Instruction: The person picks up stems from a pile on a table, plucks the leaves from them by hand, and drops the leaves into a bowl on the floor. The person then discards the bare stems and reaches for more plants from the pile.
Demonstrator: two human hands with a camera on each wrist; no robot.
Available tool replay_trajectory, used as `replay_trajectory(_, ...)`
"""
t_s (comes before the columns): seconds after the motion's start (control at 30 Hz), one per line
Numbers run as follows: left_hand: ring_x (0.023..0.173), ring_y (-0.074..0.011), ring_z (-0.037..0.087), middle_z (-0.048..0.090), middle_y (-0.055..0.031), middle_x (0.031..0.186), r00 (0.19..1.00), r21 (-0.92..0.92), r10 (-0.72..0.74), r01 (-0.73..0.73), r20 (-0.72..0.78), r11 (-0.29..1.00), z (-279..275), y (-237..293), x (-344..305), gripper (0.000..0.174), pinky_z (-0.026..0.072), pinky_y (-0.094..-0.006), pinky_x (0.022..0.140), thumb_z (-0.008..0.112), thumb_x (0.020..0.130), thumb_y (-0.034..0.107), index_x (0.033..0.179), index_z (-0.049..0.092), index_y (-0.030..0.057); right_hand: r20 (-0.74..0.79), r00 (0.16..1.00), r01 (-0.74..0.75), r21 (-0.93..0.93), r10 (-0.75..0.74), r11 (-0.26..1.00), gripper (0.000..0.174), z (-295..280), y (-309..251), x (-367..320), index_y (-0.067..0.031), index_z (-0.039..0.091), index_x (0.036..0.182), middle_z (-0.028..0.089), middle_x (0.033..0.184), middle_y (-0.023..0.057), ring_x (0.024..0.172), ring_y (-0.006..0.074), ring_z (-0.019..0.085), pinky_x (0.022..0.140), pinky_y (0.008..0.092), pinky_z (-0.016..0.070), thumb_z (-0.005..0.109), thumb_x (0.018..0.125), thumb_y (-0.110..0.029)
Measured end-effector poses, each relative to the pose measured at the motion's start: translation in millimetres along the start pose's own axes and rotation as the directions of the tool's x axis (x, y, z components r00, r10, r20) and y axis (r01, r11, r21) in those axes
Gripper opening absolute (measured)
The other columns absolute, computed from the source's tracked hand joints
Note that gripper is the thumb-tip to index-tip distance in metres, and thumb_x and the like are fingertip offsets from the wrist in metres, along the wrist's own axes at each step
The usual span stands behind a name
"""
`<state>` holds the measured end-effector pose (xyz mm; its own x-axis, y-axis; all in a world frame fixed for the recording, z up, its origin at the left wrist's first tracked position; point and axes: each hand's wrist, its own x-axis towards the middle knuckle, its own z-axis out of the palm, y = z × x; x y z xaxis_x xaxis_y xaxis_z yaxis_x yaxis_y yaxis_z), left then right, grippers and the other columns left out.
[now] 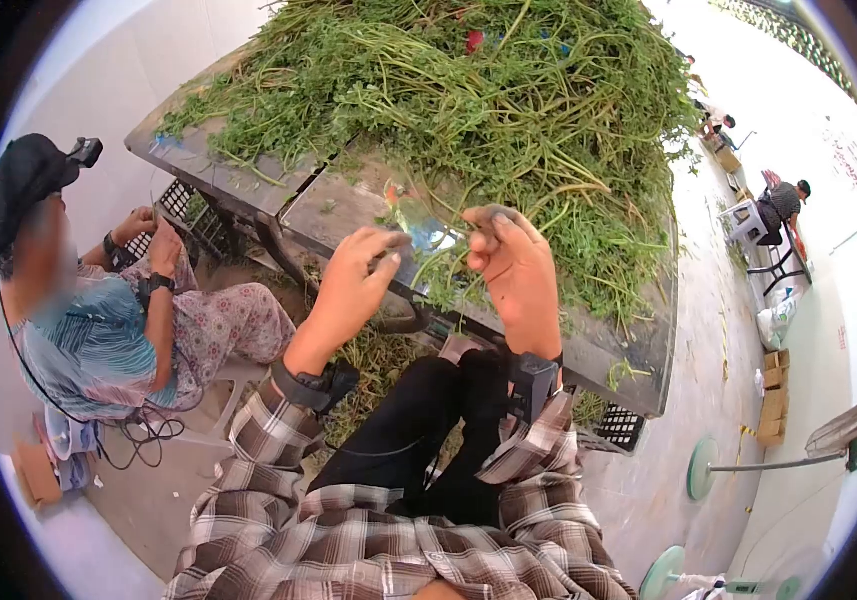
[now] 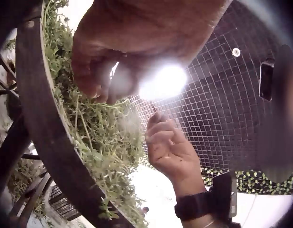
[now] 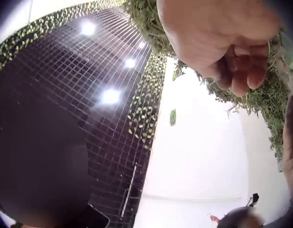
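Green stems (image 1: 549,130) heaped on table (image 1: 334,212); near its edge, left hand (image 1: 352,285) loosely bent, gap, right hand (image 1: 521,278) curled, its hold unclear

Heaped stems (image 1: 449,110) lie across the far and right parts of the tabletop (image 1: 334,210), with the left hand (image 1: 354,280) and right hand (image 1: 521,280) side by side at its near edge, a seated person (image 1: 99,320) at left, and a fan (image 1: 854,425) at near right.

Wears brown-and-white plaid shirt (image 1: 379,560), loose sleeves (image 1: 269,435), black trousers (image 1: 399,410); bears black wrist straps (image 2: 190,207) with boxy dark units (image 1: 532,382).
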<state>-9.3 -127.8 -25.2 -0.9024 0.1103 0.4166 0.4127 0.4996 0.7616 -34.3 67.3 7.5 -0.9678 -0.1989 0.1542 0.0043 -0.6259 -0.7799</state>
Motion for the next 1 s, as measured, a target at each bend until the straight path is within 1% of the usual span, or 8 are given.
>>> replay_trajectory(0.13, 0.098, -0.0270, 0.049, 0.056, -0.0106, 0.103, 0.994, 0.113, 0.099, -0.103, 0.043, 0.988, 17, -2, 28, 0.024, 0.0385, -0.0338, 0.085, 0.051, 0.082, 0.010, 0.104, 0.058, 0.0038, -0.106, 0.994, 0.028, 0.024, -0.025, 0.999, 0.017, -18, 6, 6, 0.0021, 0.057, 0.091, 0.062, 0.090, 0.0110, 0.066, 0.0112, 0.055, 0.054, 0.0242, 0.0446, 0.045, 0.090, -0.010)
replay_trajectory(0.3, 0.100, -0.0302, 0.047, 0.056, -0.0120, 0.107, 0.951, 0.214, 0.213, -0.261, 0.224, 0.941, 41, -7, 59, 0.025, 0.0370, -0.0370, 0.088, 0.050, 0.083, 0.010, 0.106, 0.057, 0.0032, -0.165, 0.986, 0.037, 0.082, -0.023, 0.996, 0.017, -28, -3, 5, 0.0022, 0.057, 0.091, 0.062, 0.087, 0.0103, 0.063, 0.0105, 0.055, 0.053, 0.0239, 0.0443, 0.045, 0.090, -0.009)
replay_trajectory(0.43, 0.097, -0.0309, 0.048, 0.056, -0.0124, 0.104, 0.936, 0.213, 0.181, -0.251, 0.302, 0.944, 58, -14, 67, 0.025, 0.0376, -0.0379, 0.086, 0.052, 0.081, 0.008, 0.105, 0.057, 0.0026, -0.164, 0.986, 0.011, 0.070, 0.001, 0.997, 0.017, -37, -4, 0, 0.0025, 0.057, 0.091, 0.062, 0.087, 0.0100, 0.062, 0.0098, 0.054, 0.053, 0.0236, 0.0441, 0.045, 0.090, -0.009)
replay_trajectory(0.73, 0.088, -0.0329, 0.050, 0.054, -0.0133, 0.085, 0.934, 0.303, 0.219, -0.304, 0.283, 0.903, 59, -19, 77, 0.016, 0.0404, -0.0403, 0.075, 0.057, 0.072, 0.003, 0.088, 0.059, 0.0009, -0.156, 0.987, 0.030, 0.049, -0.022, 0.998, 0.015, -36, -8, -6, 0.0011, 0.058, 0.089, 0.063, 0.087, 0.0091, 0.061, 0.0093, 0.054, 0.052, 0.0225, 0.0431, 0.047, 0.089, -0.009)
replay_trajectory(0.77, 0.087, -0.0344, 0.051, 0.054, -0.0151, 0.083, 0.951, 0.274, 0.166, -0.238, 0.261, 0.932, 56, -19, 79, 0.013, 0.0408, -0.0413, 0.075, 0.055, 0.072, 0.003, 0.085, 0.058, 0.0001, -0.158, 0.987, 0.034, 0.051, -0.025, 0.998, 0.015, -36, -7, -7, 0.0011, 0.058, 0.089, 0.063, 0.087, 0.0091, 0.061, 0.0093, 0.054, 0.052, 0.0225, 0.0431, 0.047, 0.089, -0.009)
replay_trajectory(0.87, 0.085, -0.0367, 0.052, 0.054, -0.0175, 0.082, 0.968, 0.225, 0.100, -0.153, 0.230, 0.962, 43, -13, 85, 0.011, 0.0414, -0.0429, 0.073, 0.053, 0.074, 0.003, 0.084, 0.057, -0.0009, -0.155, 0.987, 0.014, -0.146, -0.036, 0.989, 0.017, -34, -3, -8, 0.0009, 0.059, 0.093, 0.063, 0.083, 0.0076, 0.061, 0.0081, 0.054, 0.053, 0.0217, 0.0431, 0.048, 0.088, -0.011)
replay_trajectory(0.93, 0.083, -0.0375, 0.053, 0.054, -0.0181, 0.082, 0.973, 0.208, 0.088, -0.133, 0.215, 0.969, 36, -11, 86, 0.011, 0.0416, -0.0433, 0.072, 0.053, 0.075, 0.003, 0.085, 0.056, -0.0011, -0.017, 1.000, -0.013, -0.545, 0.005, 0.838, 0.021, -31, 3, -7, 0.0017, 0.058, 0.098, 0.063, 0.079, 0.0065, 0.062, 0.0073, 0.054, 0.053, 0.0209, 0.0434, 0.048, 0.087, -0.012)
replay_trajectory(1.0, 0.077, -0.0316, 0.054, 0.055, -0.0152, 0.085, 0.974, 0.201, 0.134, -0.171, 0.183, 0.965, 31, -10, 86, 0.013, 0.0420, -0.0367, 0.068, 0.054, 0.078, 0.002, 0.091, 0.056, -0.0011, 0.003, 0.999, -0.028, -0.613, 0.038, 0.790, 0.024, -33, 16, -3, 0.0031, 0.057, 0.102, 0.062, 0.074, 0.0068, 0.060, 0.0081, 0.055, 0.053, 0.0218, 0.0442, 0.048, 0.086, -0.013)
